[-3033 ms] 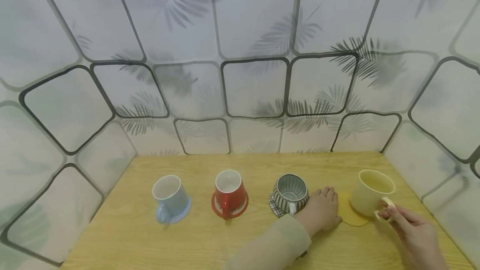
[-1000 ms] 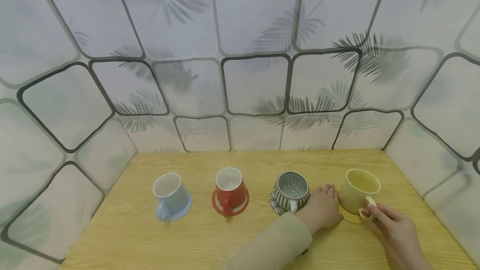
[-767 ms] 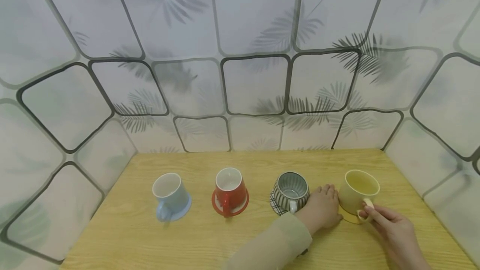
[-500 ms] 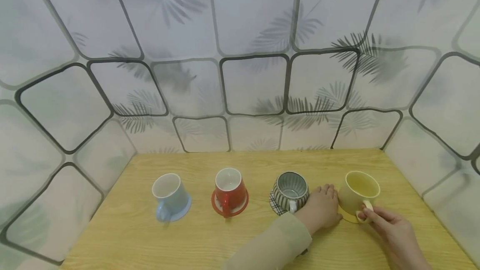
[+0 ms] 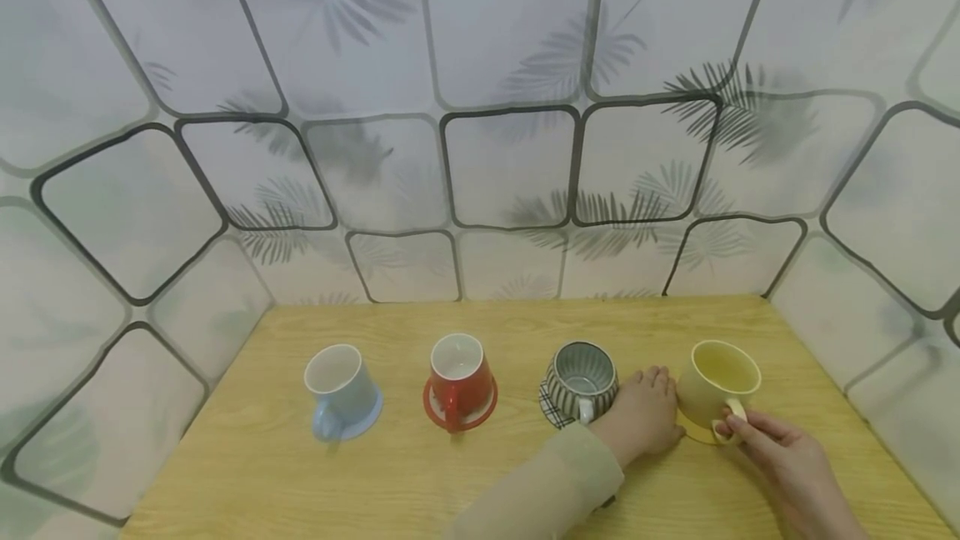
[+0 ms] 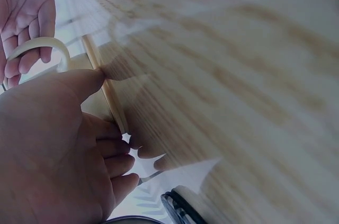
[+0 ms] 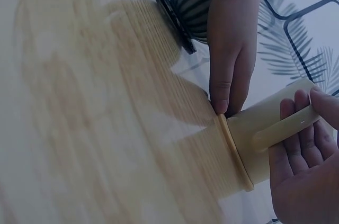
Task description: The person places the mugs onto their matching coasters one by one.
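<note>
A pale yellow mug (image 5: 717,382) stands upright on a round yellow coaster (image 5: 697,432) at the right of the table. My right hand (image 5: 795,457) grips the mug's handle (image 7: 288,127) between thumb and fingers. My left hand (image 5: 647,413) lies low on the table at the coaster's left side, fingers pointing away from me. In the left wrist view its thumb (image 6: 87,82) touches the coaster's edge, and the other fingers reach around the side. Left of that hand, a grey striped mug (image 5: 582,382) sits on a black-and-white checked coaster (image 5: 553,411).
A red mug (image 5: 459,386) on a red-rimmed coaster (image 5: 483,417) stands mid-table. Farther left is a light blue mug (image 5: 341,386) on a blue coaster (image 5: 367,423). Patterned cloth walls (image 5: 510,173) enclose the wooden table (image 5: 375,490) at back and sides.
Since three seconds ago the yellow mug has moved left with my right hand, from the coaster's right side to over it. It has hardly shifted in the last second. My left hand stays put.
</note>
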The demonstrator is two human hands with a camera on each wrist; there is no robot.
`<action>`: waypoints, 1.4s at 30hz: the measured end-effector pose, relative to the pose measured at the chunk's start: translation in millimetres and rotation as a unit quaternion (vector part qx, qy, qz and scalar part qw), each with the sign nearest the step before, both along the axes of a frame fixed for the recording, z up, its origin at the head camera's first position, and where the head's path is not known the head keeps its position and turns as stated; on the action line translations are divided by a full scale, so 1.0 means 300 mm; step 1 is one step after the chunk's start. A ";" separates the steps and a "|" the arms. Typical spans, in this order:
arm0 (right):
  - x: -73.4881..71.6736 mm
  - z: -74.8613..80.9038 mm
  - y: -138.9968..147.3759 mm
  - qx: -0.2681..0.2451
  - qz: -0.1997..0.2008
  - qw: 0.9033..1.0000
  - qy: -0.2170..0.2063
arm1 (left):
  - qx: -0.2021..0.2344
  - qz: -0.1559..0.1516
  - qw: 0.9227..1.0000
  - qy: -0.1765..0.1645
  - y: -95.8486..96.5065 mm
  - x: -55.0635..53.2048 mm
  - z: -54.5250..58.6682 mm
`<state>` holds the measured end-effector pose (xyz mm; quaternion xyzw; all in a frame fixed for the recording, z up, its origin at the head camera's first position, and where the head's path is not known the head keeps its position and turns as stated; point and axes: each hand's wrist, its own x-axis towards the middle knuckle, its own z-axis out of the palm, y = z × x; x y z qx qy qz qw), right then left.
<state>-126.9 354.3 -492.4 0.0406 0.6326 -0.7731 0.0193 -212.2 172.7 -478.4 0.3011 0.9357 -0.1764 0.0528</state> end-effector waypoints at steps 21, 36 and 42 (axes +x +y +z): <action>-0.001 -0.002 0.019 -0.012 0.028 1.000 0.003 | 0.001 0.000 1.000 0.005 0.003 0.005 0.006; 0.003 -0.005 0.029 0.006 0.048 0.998 0.040 | -0.031 -0.005 0.999 0.017 0.016 0.012 -0.002; 0.005 0.007 0.045 0.018 0.074 0.997 0.027 | -0.043 0.001 0.999 0.010 0.017 0.017 0.005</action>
